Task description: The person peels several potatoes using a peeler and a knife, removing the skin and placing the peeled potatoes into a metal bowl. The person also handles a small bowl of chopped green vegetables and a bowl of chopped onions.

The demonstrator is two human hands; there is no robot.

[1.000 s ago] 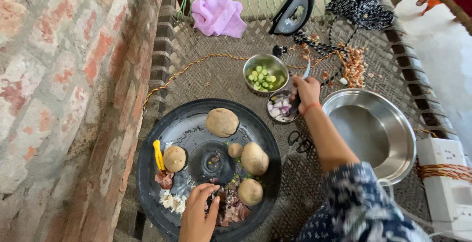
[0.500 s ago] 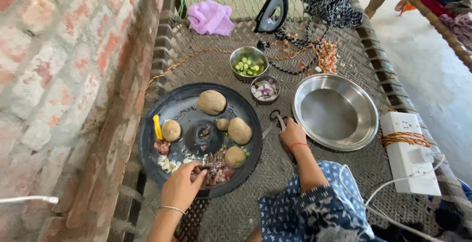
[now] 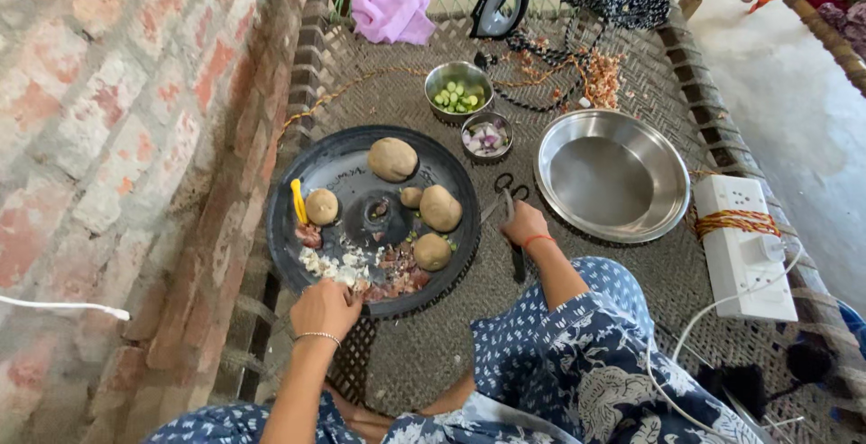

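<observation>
Gathering vegetable scraps on the black round tray (image 3: 298, 254).

The left hand (image 3: 325, 307), fingers curled, seemingly gathers the scraps (image 3: 379, 268) at the near rim; the right hand (image 3: 525, 225) grips a knife (image 3: 516, 250) beside scissors (image 3: 507, 184); potatoes (image 3: 393, 159) lie beyond.

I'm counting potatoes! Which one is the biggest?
The potato at the black tray's far edge, nearest the bowls; it is wider than the other four.

Our own clothes and wrists

We wear a blue garment (image 3: 577, 354) with white floral print, a thin silver bangle (image 3: 314, 337) left, a red thread (image 3: 538, 240) right.
</observation>
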